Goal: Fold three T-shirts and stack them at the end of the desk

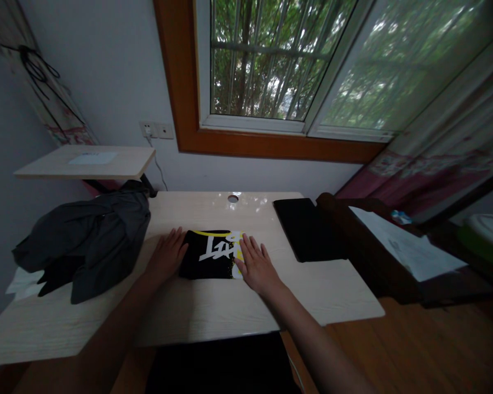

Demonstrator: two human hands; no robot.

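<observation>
Left hand unclenched, palm down, fingers slanting far-right, thumb at left edge of folded black cloth. Right hand likewise flat, fingers slanting far-left at cloth's right edge. Neither grasping. Cloth lies on table between hands; forearms angle in from near side.

Cloth: black, with white lettering and a curved yellow stripe. Desk: pale, wood-grained. Garment: dark grey. Pad: plain black. Window trim: orange-brown. Right curtain: pale, with a floral band, pink below. Floor: brown.
</observation>
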